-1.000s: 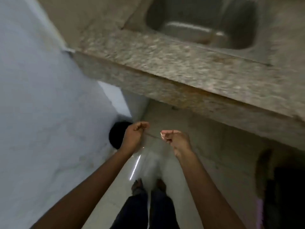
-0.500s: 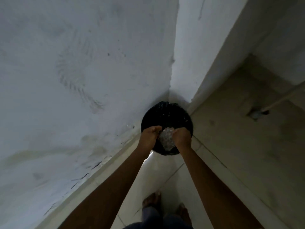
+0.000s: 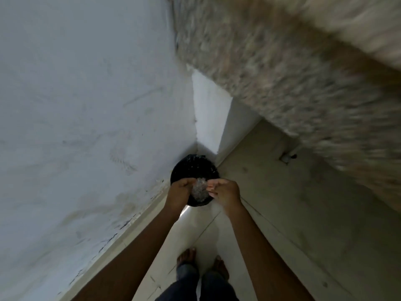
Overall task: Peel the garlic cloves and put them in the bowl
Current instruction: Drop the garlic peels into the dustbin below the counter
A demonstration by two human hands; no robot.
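You are standing and looking straight down at a round black bin (image 3: 191,168) lined with a dark bag, tucked into a corner. Both your bare forearms reach forward, and your hands meet directly above the bin's near rim.

Your left hand (image 3: 180,192) hangs over the near left part of the bin. Its fingers are curled inward around the edge of a pale clump (image 3: 199,190), crinkly and whitish like papery skins, though it is too blurred to say for sure what it is. The clump sits between your two hands, above the bin's opening.

Your right hand (image 3: 225,194) is over the near right part of the bin, fingers bent and bunched, fingertips (image 3: 211,189) just beside the clump. The blur hides whether they pinch any of it.

A white, scuffed wall (image 3: 65,105) rises to the left of the bin and behind it. To the bin's right, a speckled stone counter (image 3: 303,72), smeared by motion, juts overhead. The bin stands on a pale tiled floor (image 3: 282,213). Nearer to you than the bin, your bare feet (image 3: 186,257) and dark trouser legs (image 3: 195,285) show between your arms.
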